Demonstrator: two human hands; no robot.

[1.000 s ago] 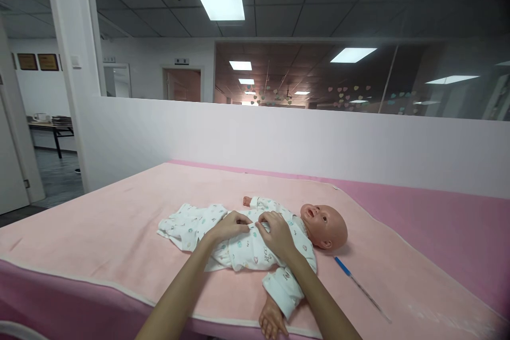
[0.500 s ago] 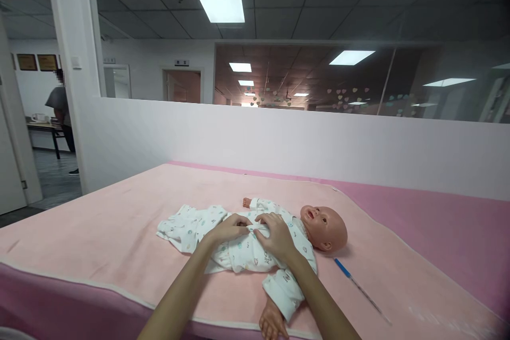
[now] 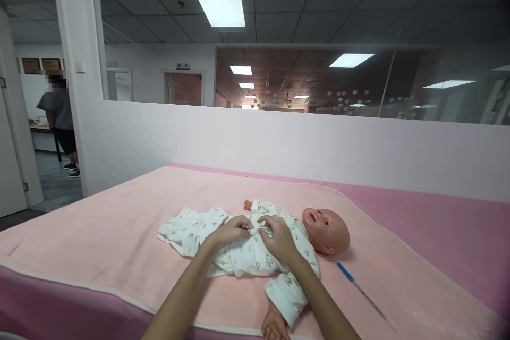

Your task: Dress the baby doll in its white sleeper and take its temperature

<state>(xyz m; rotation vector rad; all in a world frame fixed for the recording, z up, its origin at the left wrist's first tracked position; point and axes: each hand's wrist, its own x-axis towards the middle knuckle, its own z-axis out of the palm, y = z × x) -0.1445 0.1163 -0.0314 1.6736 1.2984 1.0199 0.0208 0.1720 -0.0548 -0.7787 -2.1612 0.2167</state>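
A baby doll [image 3: 327, 231] lies on its back with its head to the right. It wears a white patterned baby outfit [image 3: 251, 257] whose leg part spreads flat to the left. Over the doll's belly, my left hand [image 3: 233, 229] has its fingers closed in a pinch on the front of the outfit. My right hand [image 3: 278, 236] faces it from the right, thumb and fingers curled on the same cloth. A thin white strip, a tie or folded edge, runs between the fingertips; I cannot tell which.
A thin stick with a blue handle [image 3: 346, 272] lies beside the doll's head. The doll rests on a pink mat [image 3: 131, 196] backed by a low white wall [image 3: 279, 141] with glass above. At left, a person [image 3: 61, 117] stands beyond an open doorway.
Both hands stay at the doll's belly, their fingertips drawn slightly more together on the white strip. The person beyond the doorway has shifted and shows more. The view has tilted slightly.
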